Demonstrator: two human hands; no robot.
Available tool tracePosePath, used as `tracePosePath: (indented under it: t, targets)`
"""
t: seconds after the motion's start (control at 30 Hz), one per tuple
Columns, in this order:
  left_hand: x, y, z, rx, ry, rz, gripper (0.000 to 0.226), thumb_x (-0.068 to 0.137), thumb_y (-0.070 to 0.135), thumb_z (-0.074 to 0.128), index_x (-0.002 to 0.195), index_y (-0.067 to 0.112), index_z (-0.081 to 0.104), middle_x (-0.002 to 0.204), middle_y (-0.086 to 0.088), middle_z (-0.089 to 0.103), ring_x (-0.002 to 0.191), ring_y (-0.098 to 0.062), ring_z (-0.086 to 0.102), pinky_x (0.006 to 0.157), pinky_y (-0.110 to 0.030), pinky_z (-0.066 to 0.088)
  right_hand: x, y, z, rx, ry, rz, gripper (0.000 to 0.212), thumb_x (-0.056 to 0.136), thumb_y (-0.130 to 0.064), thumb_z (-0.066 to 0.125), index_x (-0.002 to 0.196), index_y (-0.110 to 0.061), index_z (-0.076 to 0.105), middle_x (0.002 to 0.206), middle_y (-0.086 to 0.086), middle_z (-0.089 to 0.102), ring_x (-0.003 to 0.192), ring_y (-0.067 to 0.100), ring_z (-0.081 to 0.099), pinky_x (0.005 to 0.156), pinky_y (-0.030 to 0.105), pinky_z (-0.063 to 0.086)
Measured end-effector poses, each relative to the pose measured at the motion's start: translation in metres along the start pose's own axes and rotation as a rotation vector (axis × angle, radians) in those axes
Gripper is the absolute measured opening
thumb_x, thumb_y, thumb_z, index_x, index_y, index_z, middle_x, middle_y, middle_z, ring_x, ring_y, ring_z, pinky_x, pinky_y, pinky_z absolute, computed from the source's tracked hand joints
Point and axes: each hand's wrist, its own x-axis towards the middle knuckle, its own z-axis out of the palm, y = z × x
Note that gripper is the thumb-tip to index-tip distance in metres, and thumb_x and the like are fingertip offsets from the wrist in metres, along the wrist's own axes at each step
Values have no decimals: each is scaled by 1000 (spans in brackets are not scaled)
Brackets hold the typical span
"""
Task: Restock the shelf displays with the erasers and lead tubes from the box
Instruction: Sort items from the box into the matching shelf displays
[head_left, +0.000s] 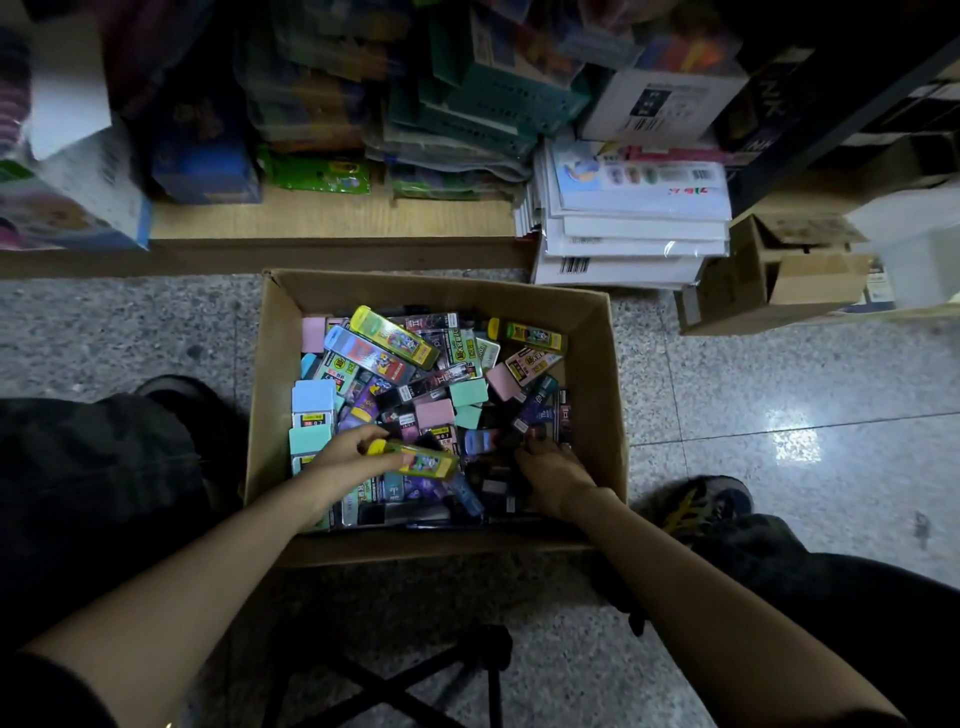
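**A:** From the head view, where's the stock?

**B:** In the cardboard box (597, 364) under both hands. The left hand (348, 457) has its fingers curled round one end of a yellow lead tube (421, 461). The right hand (550, 473), near it, digs into dark packs; I cannot tell whether it grips anything.

**A:** How will the tube handle?

**B:** It's likely light, stiff, glossy plastic, so probably slippery. It's better gripped across the flat sides at mid-length. The pastel erasers (435, 413) just beyond the fingertips look matte, blocky and grippier.

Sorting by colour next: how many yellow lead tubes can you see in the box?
3. One yellow tube in the left hand, one toward the back of the box, one near its back right corner. Others may be buried.
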Motion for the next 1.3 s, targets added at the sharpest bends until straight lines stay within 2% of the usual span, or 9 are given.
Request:
tracePosePath:
  t: [0.13,0.27,0.4,0.53,0.77,0.93,1.0,1.1,1.3]
  targets:
    - [2,15,5,-453,35,-7,18,82,7,66,92,16,54,99,-10,64,97,-21,64,83,-24,52,-4,-2,3,151,14,7,60,90,-4,51,143,-7,24,145,23,35,124,37,47,101,41,41]
    - [6,42,7,-610,57,24,17,81,20,65,94,10,61,80,-6,71,67,-14,69,66,-23,58,-5,-2,9,201,122,11,56,94,-5,44,145,-7,21,132,21,49,111,36,55,88,38,46]
    - [5,59,4,-772,31,64,13,91,20,56,98,12,62,82,-5,75,69,-16,72,60,-24,58,-10,3,10,345,184,8,50,94,-10,46,140,-7,28,134,21,48,114,36,53,90,36,44]
    - [1,64,0,-701,52,58,9,91,15,56,93,8,62,77,-2,73,66,-13,70,62,-23,57,-23,0,-9,818,386,63,28,93,-13,55,118,-4,45,118,11,58,104,19,54,79,21,38]
    - [-15,79,2,-737,15,99,14,87,9,59,100,9,55,84,-9,68,67,-18,71,57,-27,58,-54,-24,-85,1507,506,-36,5,92,-10,57,96,-10,59,80,0,64,69,9,60,70,27,50]
    - [-38,104,26,-400,126,142,25,92,26,57,115,34,49,115,2,56,79,-8,58,62,-23,49,-76,-54,-114,1518,477,-167,8,91,-6,57,99,-8,57,92,12,62,79,18,60,80,33,49]
    - [-47,113,38,-372,178,211,34,94,37,52,127,35,45,114,14,46,92,-4,48,76,-25,42,-83,-66,-122,1474,503,-181,10,91,-6,57,101,-7,58,91,12,63,86,23,59,86,39,48]
    - [-63,127,52,-418,166,318,48,80,56,58,121,32,51,104,11,64,81,-6,65,60,-23,54,-94,-81,-131,1353,553,-196,11,90,-8,59,101,-5,60,85,9,66,82,21,63,83,36,51]
    - [-84,150,58,-569,156,411,49,66,43,75,108,27,58,88,0,72,78,-16,71,61,-28,54,-118,-92,-149,1391,685,-170,27,78,-5,74,101,-4,61,78,5,63,70,13,62,72,27,56]
